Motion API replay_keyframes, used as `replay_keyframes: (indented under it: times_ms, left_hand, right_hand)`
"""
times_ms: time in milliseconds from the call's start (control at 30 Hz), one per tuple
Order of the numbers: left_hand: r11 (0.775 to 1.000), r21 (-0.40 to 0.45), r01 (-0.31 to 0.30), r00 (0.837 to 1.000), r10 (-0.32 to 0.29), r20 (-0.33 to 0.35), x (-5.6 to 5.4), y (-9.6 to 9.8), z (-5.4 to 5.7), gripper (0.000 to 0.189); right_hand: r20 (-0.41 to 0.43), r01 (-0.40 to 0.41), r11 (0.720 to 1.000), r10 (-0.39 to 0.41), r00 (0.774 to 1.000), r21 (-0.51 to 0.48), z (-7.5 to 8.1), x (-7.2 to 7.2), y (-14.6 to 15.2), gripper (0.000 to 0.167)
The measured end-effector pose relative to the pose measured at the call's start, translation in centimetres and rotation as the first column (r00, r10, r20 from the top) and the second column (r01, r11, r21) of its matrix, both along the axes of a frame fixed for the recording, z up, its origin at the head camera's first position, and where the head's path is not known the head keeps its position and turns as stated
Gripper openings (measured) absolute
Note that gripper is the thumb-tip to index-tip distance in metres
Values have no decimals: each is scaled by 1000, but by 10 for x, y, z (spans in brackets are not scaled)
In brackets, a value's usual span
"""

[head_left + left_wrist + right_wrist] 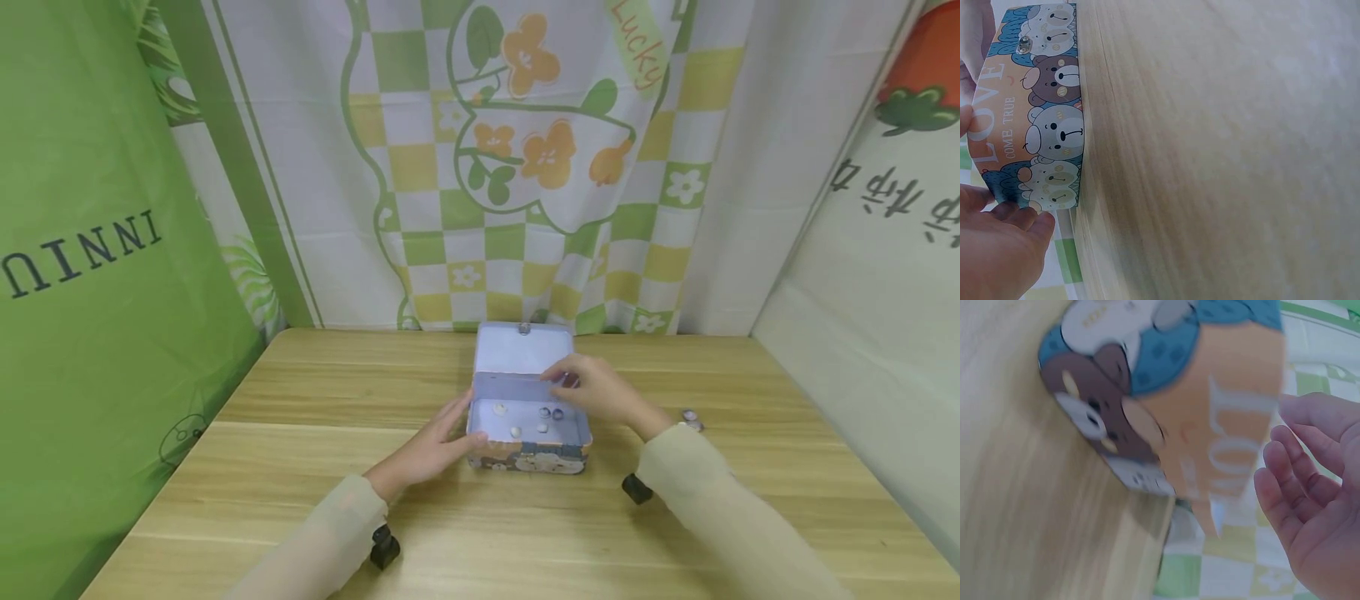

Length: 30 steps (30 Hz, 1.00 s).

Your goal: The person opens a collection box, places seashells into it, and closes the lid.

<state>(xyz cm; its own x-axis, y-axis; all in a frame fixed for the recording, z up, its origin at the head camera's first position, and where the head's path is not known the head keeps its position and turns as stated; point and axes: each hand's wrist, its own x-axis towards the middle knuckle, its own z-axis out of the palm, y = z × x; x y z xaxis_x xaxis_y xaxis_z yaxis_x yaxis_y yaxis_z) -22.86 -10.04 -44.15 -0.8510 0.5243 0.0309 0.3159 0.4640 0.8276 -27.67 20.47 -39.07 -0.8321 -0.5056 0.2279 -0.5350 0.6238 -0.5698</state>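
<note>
– Patterned curtains (517, 183) are hung behind a wooden table (322, 387). What is placed on it?

– A tin box (532, 458) is set near the far edge, its bear-printed front turned toward the person and its hinged lid (517, 354) swung open at the back.

– How could that be upset?

– By uneven pressure, it is judged: if the tin were pushed hard by the left hand (431, 442), it could be slid or twisted. Its front left corner is gripped, with the fingers laid along the side and the thumb hooked at the front rim.

– And the right hand (600, 387)?

– It is held over the back right part of the tin, near the lid, which could be knocked if it were brushed by the knuckles. (Whether anything is pinched cannot be told: a small purplish patch (572, 380) is glimpsed between finger and thumb from the head, but nothing is shown there by the right wrist view.)

– What of the smaller things?

– 5 small pieces (545, 412) are scattered inside the tin; by a tilt they could be rolled into a corner. Loose pieces (692, 419) are found on the table beside the right sleeve (735, 508), and by a careless sweep of it they could be scattered.
</note>
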Motion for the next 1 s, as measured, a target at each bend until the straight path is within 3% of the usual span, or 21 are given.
replay_keyframes:
  times_ms: [267, 500, 833, 1000]
  left_hand:
    - [1000, 2, 1, 1000, -1, 26, 1, 0, 1, 81]
    - [1000, 4, 3, 1000, -3, 26, 1, 0, 2, 82]
    - [1000, 0, 4, 1000, -4, 20, 1, 0, 2, 82]
    - [1000, 1, 1, 1000, -1, 26, 2, 0, 3, 80]
  right_hand:
    - [-22, 17, 999, -19, 1000, -50, 12, 1, 33, 20]
    - [-42, 83, 997, -83, 996, 1, 12, 8, 62, 19]
    - [5, 147, 987, -147, 989, 63, -4, 21, 102, 21]
    - [84, 151, 984, -159, 984, 92, -16, 23, 126, 26]
